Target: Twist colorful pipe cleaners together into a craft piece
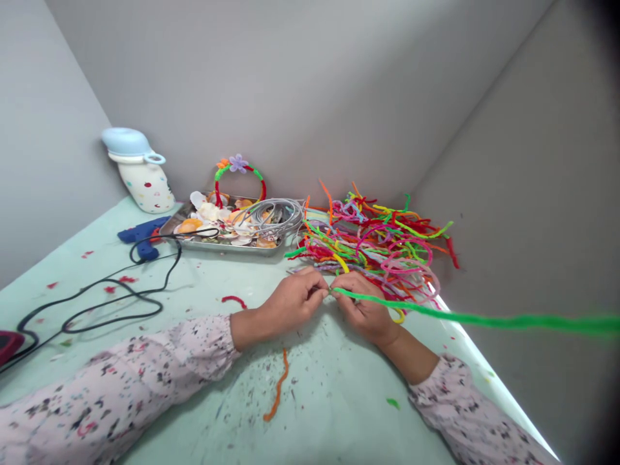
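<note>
My left hand [291, 298] and my right hand [363, 303] meet over the pale green table [145, 336], fingertips pinched together. Between them they grip the end of a long green pipe cleaner [475, 318] that runs off to the right edge of the view. Something thin and pale, perhaps a wire, sits at the pinch point; I cannot make it out. Just behind my hands lies a heap of pipe cleaners in many colours [372, 239].
A metal tray [194, 242] of shells and grey wire loops stands at the back, with a pipe-cleaner hoop [239, 171] behind it. A blue glue gun [143, 234] with black cord [106, 297] lies left. A spotted jug [140, 171] stands far left. Orange [278, 387] and red scraps litter the table.
</note>
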Demonstrator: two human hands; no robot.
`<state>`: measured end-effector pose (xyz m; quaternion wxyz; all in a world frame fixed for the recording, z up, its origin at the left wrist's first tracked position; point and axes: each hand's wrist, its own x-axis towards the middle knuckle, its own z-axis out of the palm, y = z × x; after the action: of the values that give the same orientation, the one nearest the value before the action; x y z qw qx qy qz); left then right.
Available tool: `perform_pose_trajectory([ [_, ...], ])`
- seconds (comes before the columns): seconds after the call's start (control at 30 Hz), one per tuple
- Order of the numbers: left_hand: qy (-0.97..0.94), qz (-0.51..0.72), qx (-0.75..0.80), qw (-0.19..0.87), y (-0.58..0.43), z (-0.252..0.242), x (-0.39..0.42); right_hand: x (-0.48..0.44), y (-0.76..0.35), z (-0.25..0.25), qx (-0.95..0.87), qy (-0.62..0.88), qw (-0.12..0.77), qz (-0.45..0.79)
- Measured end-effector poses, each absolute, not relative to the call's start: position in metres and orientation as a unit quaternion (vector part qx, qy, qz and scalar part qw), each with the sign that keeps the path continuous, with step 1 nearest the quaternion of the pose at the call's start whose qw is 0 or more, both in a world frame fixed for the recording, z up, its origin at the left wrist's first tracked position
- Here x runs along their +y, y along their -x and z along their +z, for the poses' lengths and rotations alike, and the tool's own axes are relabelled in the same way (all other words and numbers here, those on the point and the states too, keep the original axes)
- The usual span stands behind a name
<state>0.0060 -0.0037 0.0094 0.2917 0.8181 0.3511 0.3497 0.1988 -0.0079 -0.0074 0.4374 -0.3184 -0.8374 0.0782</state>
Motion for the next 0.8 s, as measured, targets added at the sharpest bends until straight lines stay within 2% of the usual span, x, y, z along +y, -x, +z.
perform_pose_trajectory([
  [0.27,-0.829,0.346,0.345,0.273,-0.005,0.0097,-0.0059,-0.0093,-0.1977,-0.0105,-0.805,0.376,0.444,0.115],
  [0.8,-0.823,0.353,0.368,0.25,-0.0051,0.0041,-0.008,-0.0103,-0.1938,-0.0116,-0.79,0.395,0.435,0.174],
])
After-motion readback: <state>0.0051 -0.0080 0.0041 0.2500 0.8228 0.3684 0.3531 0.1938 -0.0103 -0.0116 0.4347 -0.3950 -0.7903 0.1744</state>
